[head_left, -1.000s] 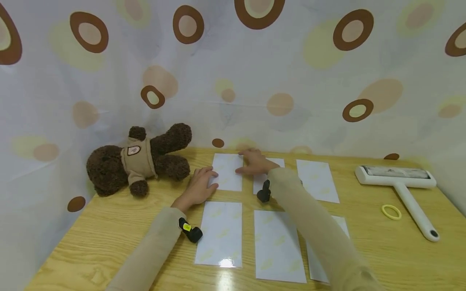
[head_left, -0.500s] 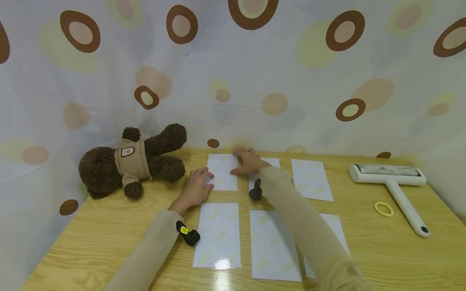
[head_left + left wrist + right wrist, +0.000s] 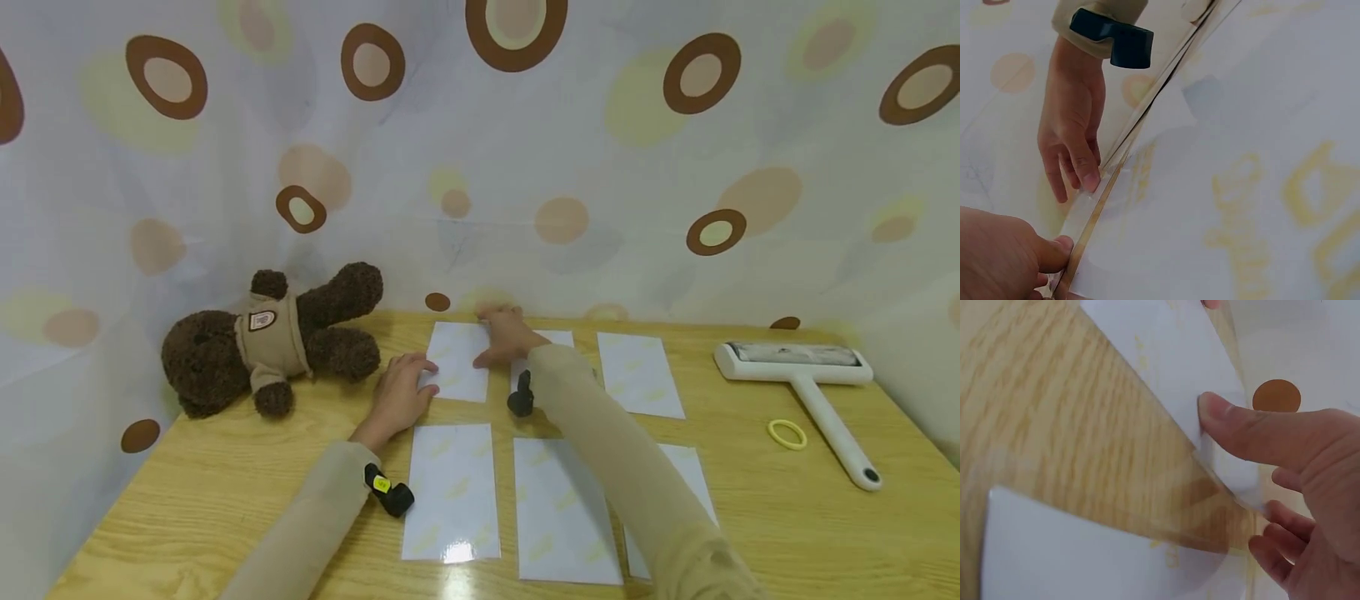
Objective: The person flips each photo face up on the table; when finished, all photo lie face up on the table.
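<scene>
At the back of the table a white card (image 3: pixel 453 360) with faint yellow print lies between the two hands. My left hand (image 3: pixel 397 398) pinches its left edge between thumb and fingers; the left wrist view shows that thumb (image 3: pixel 1059 247) on the edge. From the other side my right hand (image 3: pixel 512 335) grips the far right corner. In the right wrist view the right thumb (image 3: pixel 1225 412) presses on the card's face, with fingers behind the clear border. Partly covered by the right wrist is a second card (image 3: pixel 555 337).
More white cards (image 3: pixel 453 492) lie in two rows on the wooden table (image 3: pixel 225 483). A brown teddy bear (image 3: pixel 273 342) lies at the left. At the right are a white lint roller (image 3: pixel 825 417) and a yellow ring (image 3: pixel 787 434). A patterned cloth (image 3: pixel 465 150) hangs behind.
The head view has shifted slightly, so the things appear a little farther left. Both hands stay at the same card with almost no movement.
</scene>
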Motion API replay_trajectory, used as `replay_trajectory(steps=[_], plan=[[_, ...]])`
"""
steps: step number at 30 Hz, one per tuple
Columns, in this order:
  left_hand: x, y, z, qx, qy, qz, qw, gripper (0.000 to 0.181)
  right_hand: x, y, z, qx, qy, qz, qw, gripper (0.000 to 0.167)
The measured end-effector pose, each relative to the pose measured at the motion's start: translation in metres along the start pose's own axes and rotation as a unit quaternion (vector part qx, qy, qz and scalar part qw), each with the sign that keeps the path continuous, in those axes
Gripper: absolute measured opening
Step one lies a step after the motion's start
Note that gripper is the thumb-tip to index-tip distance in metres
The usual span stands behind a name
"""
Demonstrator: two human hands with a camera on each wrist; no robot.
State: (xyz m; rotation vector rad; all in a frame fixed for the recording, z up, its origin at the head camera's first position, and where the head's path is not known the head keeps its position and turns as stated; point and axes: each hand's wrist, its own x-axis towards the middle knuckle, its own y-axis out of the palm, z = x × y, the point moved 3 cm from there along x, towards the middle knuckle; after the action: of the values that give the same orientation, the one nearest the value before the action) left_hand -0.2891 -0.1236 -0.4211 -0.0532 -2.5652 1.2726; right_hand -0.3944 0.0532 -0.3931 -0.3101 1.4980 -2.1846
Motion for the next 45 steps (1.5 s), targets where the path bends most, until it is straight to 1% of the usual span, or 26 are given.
replay_trajectory(steps=[3,6,8,10,14,16,18,19,22,24,25,26,28,30,31,33,36,39,40,42,43,45], plan=[[-0.001,-0.002,-0.001,-0.005,-0.023,-0.014,0.9996,0.037,0.001,0.000,-0.001,0.015,0.040,-0.006,0.9991,0.090],[-0.003,-0.005,-0.002,-0.015,-0.056,-0.015,0.9982,0.050,0.003,-0.001,-0.002,0.034,0.057,-0.025,0.9975,0.086],[-0.003,-0.006,-0.002,-0.029,-0.076,-0.011,0.9967,0.056,0.004,-0.002,-0.003,0.045,0.051,-0.044,0.9967,0.080],[-0.004,-0.006,-0.003,-0.046,-0.083,-0.009,0.9955,0.059,0.003,-0.002,-0.002,0.051,0.039,-0.060,0.9962,0.073],[-0.005,-0.008,-0.004,-0.096,-0.085,-0.031,0.9912,0.054,0.001,-0.002,0.000,0.050,0.019,-0.072,0.9960,0.065],[-0.006,-0.008,-0.005,-0.136,-0.094,-0.042,0.9853,0.051,-0.001,-0.002,0.002,0.051,0.020,-0.073,0.9959,0.063],[-0.005,-0.008,-0.006,-0.184,-0.111,-0.046,0.9756,0.051,-0.002,-0.001,0.002,0.047,0.022,-0.077,0.9957,0.063],[-0.004,-0.008,-0.007,-0.213,-0.121,-0.044,0.9686,0.052,-0.002,-0.001,0.002,0.048,0.020,-0.079,0.9955,0.063],[-0.002,-0.008,-0.012,-0.301,-0.153,-0.038,0.9406,0.057,-0.004,-0.004,0.003,0.055,0.010,-0.077,0.9955,0.066],[0.000,-0.008,-0.017,-0.350,-0.163,-0.033,0.9219,0.056,-0.007,-0.007,0.005,0.074,-0.008,-0.070,0.9947,0.071],[0.000,-0.008,-0.020,-0.369,-0.164,-0.034,0.9141,0.055,-0.009,-0.009,0.007,0.088,-0.020,-0.067,0.9936,0.073],[0.001,-0.008,-0.022,-0.383,-0.158,-0.039,0.9094,0.052,-0.011,-0.011,0.008,0.106,-0.030,-0.063,0.9919,0.076],[0.001,-0.008,-0.027,-0.403,-0.139,-0.049,0.9032,0.048,-0.015,-0.013,0.012,0.151,-0.051,-0.057,0.9855,0.078],[0.001,-0.009,-0.030,-0.414,-0.118,-0.052,0.9011,0.045,-0.017,-0.012,0.018,0.196,-0.068,-0.052,0.9768,0.075],[0.001,-0.009,-0.031,-0.419,-0.104,-0.052,0.9006,0.043,-0.016,-0.012,0.020,0.221,-0.068,-0.048,0.9718,0.072],[0.001,-0.012,-0.034,-0.432,-0.080,-0.041,0.8975,0.042,-0.015,-0.011,0.026,0.264,-0.065,-0.045,0.9613,0.068],[-0.001,-0.014,-0.036,-0.443,-0.052,-0.010,0.8947,0.043,-0.014,-0.011,0.032,0.302,-0.063,-0.044,0.9503,0.066],[-0.002,-0.014,-0.038,-0.455,-0.024,0.019,0.8900,0.047,-0.017,-0.014,0.038,0.303,-0.082,-0.057,0.9479,0.069],[-0.002,-0.014,-0.038,-0.454,-0.017,0.029,0.8903,0.049,-0.018,-0.015,0.039,0.301,-0.091,-0.060,0.9476,0.072],[-0.003,-0.014,-0.038,-0.449,-0.001,0.046,0.8925,0.053,-0.021,-0.017,0.041,0.287,-0.105,-0.063,0.9500,0.078],[-0.003,-0.014,-0.039,-0.443,0.008,0.055,0.8950,0.055,-0.021,-0.017,0.042,0.278,-0.110,-0.061,0.9522,0.078],[-0.003,-0.014,-0.040,-0.429,0.022,0.072,0.9002,0.058,-0.023,-0.018,0.042,0.261,-0.114,-0.054,0.9572,0.075]])
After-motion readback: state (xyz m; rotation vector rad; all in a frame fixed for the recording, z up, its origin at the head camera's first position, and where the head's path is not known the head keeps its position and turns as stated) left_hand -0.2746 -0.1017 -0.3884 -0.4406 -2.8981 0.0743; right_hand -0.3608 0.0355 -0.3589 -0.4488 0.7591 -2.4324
